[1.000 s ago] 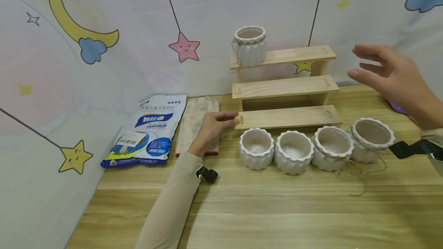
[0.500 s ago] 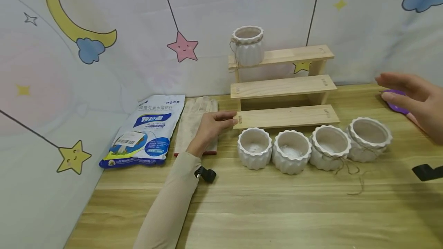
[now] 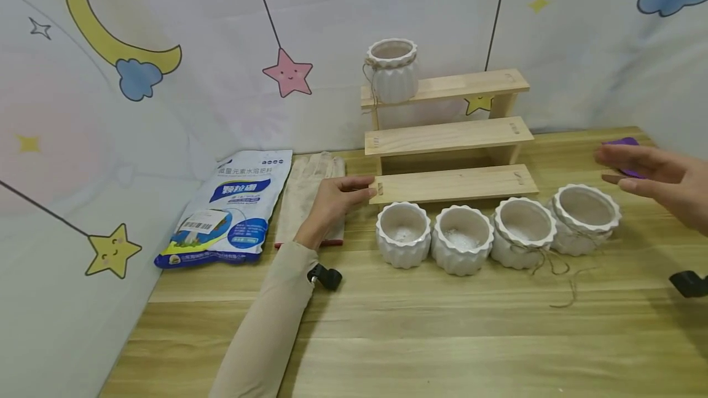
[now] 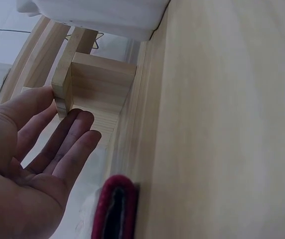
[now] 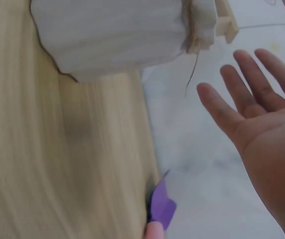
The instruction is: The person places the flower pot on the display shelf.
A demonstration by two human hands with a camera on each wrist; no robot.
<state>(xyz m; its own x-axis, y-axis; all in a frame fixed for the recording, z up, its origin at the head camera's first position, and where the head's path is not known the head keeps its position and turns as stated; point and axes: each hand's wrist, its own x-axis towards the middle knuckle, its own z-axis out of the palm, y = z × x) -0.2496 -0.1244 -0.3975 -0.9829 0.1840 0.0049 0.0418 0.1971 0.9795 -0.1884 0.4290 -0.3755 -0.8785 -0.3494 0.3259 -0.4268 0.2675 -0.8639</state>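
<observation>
A three-tier wooden stand [image 3: 453, 186] is set against the backdrop, and a white scalloped flower pot [image 3: 394, 75] with twine round its neck sits at the left of its top tier. My left hand [image 3: 342, 201] pinches the left end of the lowest board, seen close in the left wrist view as a board end [image 4: 63, 89] between thumb and fingers. My right hand [image 3: 664, 180], fingers extended and holding nothing, hovers to the right of the rightmost twine-tied pot [image 3: 586, 217]. Beside that pot, more white pots [image 3: 463, 244] stand in a row before the stand.
A bag of fertilizer [image 3: 227, 210] and folded cloth gloves [image 3: 310, 192] with a red edge lie left of the stand. Behind my right hand lies a purple tool [image 5: 163, 204] with a pink handle. Loose twine [image 3: 572, 293] trails on the wooden table [image 3: 431, 349].
My right hand has come down and rightward from beside the top tier, then slightly back leftward near the rightmost pot. The left hand stays at the lowest board's end. The view shifts slightly.
</observation>
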